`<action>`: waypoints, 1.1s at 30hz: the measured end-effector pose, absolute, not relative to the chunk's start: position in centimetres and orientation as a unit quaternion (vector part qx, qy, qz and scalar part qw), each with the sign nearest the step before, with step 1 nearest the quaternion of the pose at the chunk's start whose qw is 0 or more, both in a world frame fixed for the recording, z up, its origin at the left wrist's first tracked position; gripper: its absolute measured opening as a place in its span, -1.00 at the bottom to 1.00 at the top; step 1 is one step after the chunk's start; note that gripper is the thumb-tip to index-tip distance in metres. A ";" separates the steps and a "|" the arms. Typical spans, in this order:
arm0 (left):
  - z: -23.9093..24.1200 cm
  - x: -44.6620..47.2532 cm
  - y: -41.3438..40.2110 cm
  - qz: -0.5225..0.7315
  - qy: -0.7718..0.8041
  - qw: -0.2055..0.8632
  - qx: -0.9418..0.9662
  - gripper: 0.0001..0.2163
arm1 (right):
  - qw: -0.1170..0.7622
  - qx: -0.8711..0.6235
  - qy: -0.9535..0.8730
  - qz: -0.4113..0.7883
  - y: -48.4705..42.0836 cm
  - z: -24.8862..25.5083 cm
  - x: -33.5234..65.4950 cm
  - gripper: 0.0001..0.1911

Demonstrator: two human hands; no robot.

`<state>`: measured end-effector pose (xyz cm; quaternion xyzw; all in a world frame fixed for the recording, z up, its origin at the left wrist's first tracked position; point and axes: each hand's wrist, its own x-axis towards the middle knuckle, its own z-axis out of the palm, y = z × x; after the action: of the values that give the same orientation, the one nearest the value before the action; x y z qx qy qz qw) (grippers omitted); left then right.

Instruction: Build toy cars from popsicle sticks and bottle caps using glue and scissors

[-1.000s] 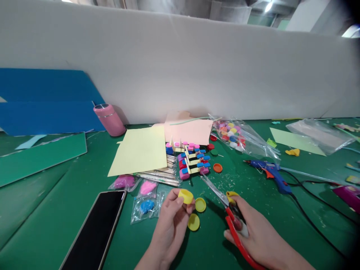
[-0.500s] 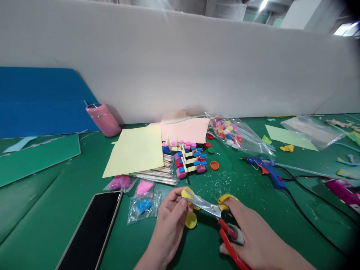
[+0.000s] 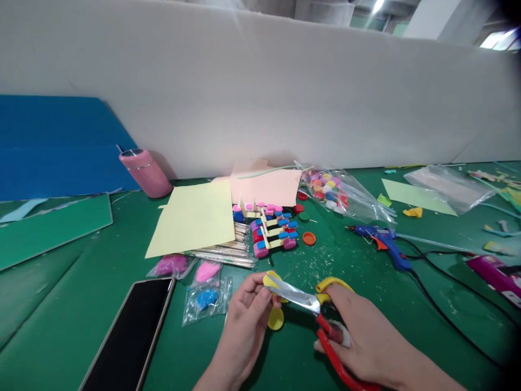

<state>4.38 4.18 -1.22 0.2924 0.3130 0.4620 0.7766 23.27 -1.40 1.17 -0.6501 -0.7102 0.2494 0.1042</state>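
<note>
The step in hand appears to be working the scissors (image 3: pixel 299 298) on a small yellow disc (image 3: pixel 270 278), held up toward the near edge of the worktop (image 3: pixel 185 353), around the middle of its width. The two hands are apart: the left hand (image 3: pixel 249 312) pinches the disc between thumb and fingertips, while the right hand (image 3: pixel 362 328) is wrapped around the handles. The blade tips overlap the disc; whether they bite into it cannot be told. The next move probably calls for a firm pinch, with the left fingertips clear of the blades. A second yellow disc (image 3: pixel 275 319) lies just beside the left hand. As for containers, a clear bag (image 3: pixel 368 203) near the back edge holds many coloured caps (image 3: pixel 328 190). Left of the left hand, a small clear pouch (image 3: pixel 189 314) holds a blue lump (image 3: pixel 206 298); a pink lump (image 3: pixel 208 271) and a magenta lump (image 3: pixel 171 265), in clear wrapping too, lie just beyond it. The pink flask (image 3: pixel 145 174), toward the back left corner, has its contents hidden.
</note>
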 end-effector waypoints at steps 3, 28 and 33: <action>-1.2 4.3 4.2 0.460 0.314 0.775 0.300 -0.92 | 0.096 -0.647 -0.719 0.235 -1.3 1.2 23.3 -0.67; -1.0 4.3 4.2 0.470 0.334 0.756 0.311 -0.90 | 0.151 -0.685 -0.636 0.322 -1.4 0.4 23.1 -0.65; -0.7 4.4 4.2 0.473 0.333 0.761 0.295 -0.92 | 0.177 -0.660 -0.644 0.344 -1.4 0.4 23.1 -0.76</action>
<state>4.37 4.23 -0.72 0.2946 0.3328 0.4733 0.7605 23.10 -1.41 0.37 -0.6604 -0.6438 0.3438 0.1766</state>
